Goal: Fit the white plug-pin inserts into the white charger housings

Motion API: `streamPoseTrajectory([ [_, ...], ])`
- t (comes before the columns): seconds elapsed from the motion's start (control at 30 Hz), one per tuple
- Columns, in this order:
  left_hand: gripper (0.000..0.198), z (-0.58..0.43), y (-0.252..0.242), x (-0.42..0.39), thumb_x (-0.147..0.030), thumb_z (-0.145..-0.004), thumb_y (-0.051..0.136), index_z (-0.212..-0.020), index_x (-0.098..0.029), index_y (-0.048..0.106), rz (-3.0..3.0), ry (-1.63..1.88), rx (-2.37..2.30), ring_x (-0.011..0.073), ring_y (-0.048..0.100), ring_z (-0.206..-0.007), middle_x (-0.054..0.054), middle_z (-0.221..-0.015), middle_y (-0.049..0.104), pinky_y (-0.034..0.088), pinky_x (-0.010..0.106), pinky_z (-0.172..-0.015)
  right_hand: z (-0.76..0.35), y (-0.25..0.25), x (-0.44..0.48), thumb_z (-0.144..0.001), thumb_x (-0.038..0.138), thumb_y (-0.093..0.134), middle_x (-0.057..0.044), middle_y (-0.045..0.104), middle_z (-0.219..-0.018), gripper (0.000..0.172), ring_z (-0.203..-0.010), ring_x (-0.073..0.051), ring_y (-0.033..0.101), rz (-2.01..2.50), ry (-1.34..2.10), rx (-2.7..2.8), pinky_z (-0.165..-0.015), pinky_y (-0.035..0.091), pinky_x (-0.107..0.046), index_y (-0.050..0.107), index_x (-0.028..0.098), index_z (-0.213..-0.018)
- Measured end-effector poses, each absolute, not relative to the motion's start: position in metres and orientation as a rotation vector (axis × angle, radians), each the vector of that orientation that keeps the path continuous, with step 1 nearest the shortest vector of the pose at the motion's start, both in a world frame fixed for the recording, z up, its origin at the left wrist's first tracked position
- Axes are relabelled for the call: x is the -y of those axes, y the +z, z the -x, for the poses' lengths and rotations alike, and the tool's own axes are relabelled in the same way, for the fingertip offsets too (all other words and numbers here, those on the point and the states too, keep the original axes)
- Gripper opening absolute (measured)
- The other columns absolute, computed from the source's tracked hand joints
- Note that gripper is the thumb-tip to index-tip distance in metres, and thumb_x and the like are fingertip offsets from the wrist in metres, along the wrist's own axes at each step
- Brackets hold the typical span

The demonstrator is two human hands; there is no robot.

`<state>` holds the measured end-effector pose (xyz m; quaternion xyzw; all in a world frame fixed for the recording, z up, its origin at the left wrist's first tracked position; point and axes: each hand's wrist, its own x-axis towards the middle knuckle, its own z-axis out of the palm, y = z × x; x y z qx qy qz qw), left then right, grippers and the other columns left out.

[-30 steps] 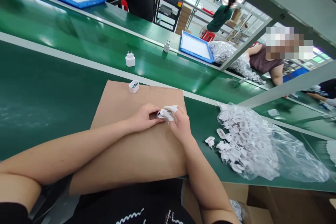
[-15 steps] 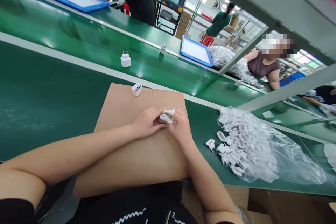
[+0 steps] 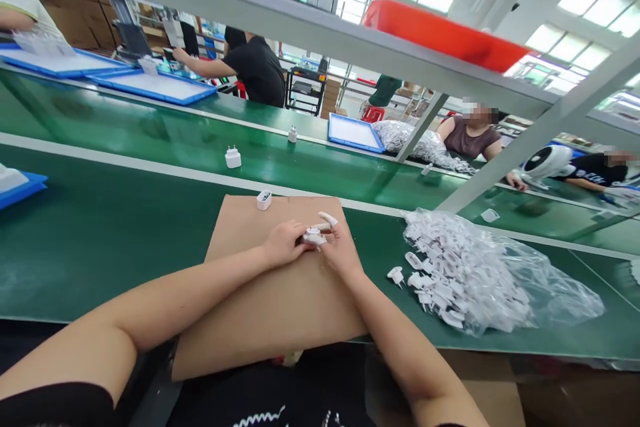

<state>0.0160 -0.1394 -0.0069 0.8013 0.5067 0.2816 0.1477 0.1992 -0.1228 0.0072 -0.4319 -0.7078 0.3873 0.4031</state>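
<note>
My left hand (image 3: 286,241) is closed around a small white charger plug (image 3: 313,232) above the brown cardboard sheet (image 3: 265,313). My right hand (image 3: 341,247) meets the same plug from the right, its thumb and a finger against it. White covers wrap some of its fingertips, and one covered finger is raised off the plug. Fingers hide much of the plug. Beyond my left hand, an open white charger housing (image 3: 264,200) stands at the far edge of the cardboard, dark parts visible inside.
Right of the cardboard, a clear plastic bag (image 3: 475,273) spills many white plug pieces; one loose plug piece (image 3: 396,276) lies beside it. Two chargers, a nearer charger (image 3: 233,157) and a farther charger (image 3: 293,134), stand beyond. A shelf post (image 3: 500,157) slants at right. Co-workers sit across.
The view has tilted up, bringing the shelf and red bin into sight. One covered finger of my right hand has lifted from the plug; both hands stay over the cardboard.
</note>
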Motion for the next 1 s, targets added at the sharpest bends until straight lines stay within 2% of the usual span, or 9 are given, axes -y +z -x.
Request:
streamPoseTrajectory([
  [0.07,0.016,-0.015,0.0,0.133,-0.037,-0.086,0.062,-0.079,-0.023,0.06,-2.267,0.727,-1.514,0.026,0.064,-0.082,0.006,-0.083,0.068,0.049,0.036,-0.072,-0.216,0.008,0.133,-0.082,0.032,0.066,-0.011,0.066,-0.128,0.067,-0.117,-0.026,0.062,1.114,0.844,1.861,-0.105,0.045,-0.049,0.045,0.025,-0.145],
  [0.17,0.013,-0.01,0.014,0.11,-0.036,-0.086,0.06,-0.084,-0.023,0.064,-2.2,0.7,-1.652,0.0246,0.065,-0.079,0.005,-0.086,0.07,0.048,0.033,-0.067,-0.262,-0.005,0.157,-0.088,0.037,0.061,-0.017,0.048,-0.15,0.065,-0.137,-0.032,0.045,1.215,0.344,2.016,-0.113,0.033,-0.058,0.043,0.023,-0.148],
  [0.23,0.017,-0.003,0.024,0.084,-0.037,-0.087,0.057,-0.094,-0.024,0.066,-2.12,0.694,-1.785,0.0269,0.067,-0.086,0.007,-0.095,0.071,0.047,0.033,-0.069,-0.299,-0.018,0.174,-0.092,0.039,0.054,-0.018,0.042,-0.154,0.055,-0.142,-0.037,0.036,1.414,-0.002,2.027,-0.115,0.023,-0.064,0.049,0.021,-0.144],
  [0.37,0.027,0.013,0.041,0.021,-0.038,-0.084,0.06,-0.101,-0.019,0.068,-1.935,0.593,-2.041,0.0346,0.065,-0.101,0.015,-0.106,0.07,0.048,0.036,-0.077,-0.351,-0.041,0.195,-0.092,0.035,0.046,-0.024,0.049,-0.144,0.054,-0.143,-0.047,0.029,1.832,-0.285,1.95,-0.107,0.026,-0.069,0.054,0.013,-0.14],
  [0.5,0.037,0.026,0.048,-0.028,-0.04,-0.077,0.066,-0.103,-0.014,0.069,-1.797,0.437,-2.197,0.0395,0.063,-0.107,0.023,-0.112,0.068,0.048,0.039,-0.082,-0.365,-0.05,0.187,-0.087,0.023,0.043,-0.02,0.063,-0.123,0.047,-0.131,-0.045,0.042,1.897,-0.337,1.982,-0.1,0.034,-0.065,0.066,0.021,-0.128],
  [0.67,0.049,0.039,0.056,-0.043,-0.038,-0.073,0.069,-0.115,-0.013,0.064,-1.768,0.303,-2.271,0.0392,0.061,-0.112,0.024,-0.118,0.066,0.045,0.044,-0.094,-0.371,-0.039,0.164,-0.08,0.013,0.047,-0.015,0.065,-0.104,0.05,-0.109,-0.036,0.053,1.788,-0.39,2.107,-0.094,0.045,-0.052,0.068,0.022,-0.125],
  [0.8,0.077,0.052,0.069,-0.018,-0.046,-0.075,0.068,-0.137,-0.007,0.048,-1.9,0.309,-2.341,0.0408,0.045,-0.132,0.027,-0.137,0.053,0.036,0.046,-0.107,-0.379,-0.025,0.148,-0.086,0.018,0.048,-0.014,0.063,-0.108,0.047,-0.107,-0.034,0.054,1.685,-0.277,2.27,-0.092,0.049,-0.046,0.064,0.02,-0.131],
  [0.9,0.075,0.066,0.075,0.02,-0.054,-0.081,0.059,-0.14,-0.01,0.046,-2.113,0.33,-2.33,0.0387,0.042,-0.135,0.021,-0.142,0.051,0.036,0.045,-0.108,-0.374,-0.014,0.135,-0.094,0.029,0.047,-0.015,0.063,-0.11,0.04,-0.105,-0.031,0.057,1.615,-0.094,2.218,-0.089,0.05,-0.043,0.063,0.02,-0.13],
  [1.0,0.083,0.082,0.068,0.054,-0.065,-0.083,0.049,-0.148,-0.013,0.039,-2.095,0.281,-2.399,0.0372,0.034,-0.142,0.017,-0.151,0.044,0.032,0.046,-0.113,-0.351,0.003,0.119,-0.09,0.036,0.054,-0.014,0.061,-0.115,0.044,-0.091,-0.025,0.061,1.527,0.221,1.912,-0.083,0.053,-0.041,0.059,0.018,-0.129],
])
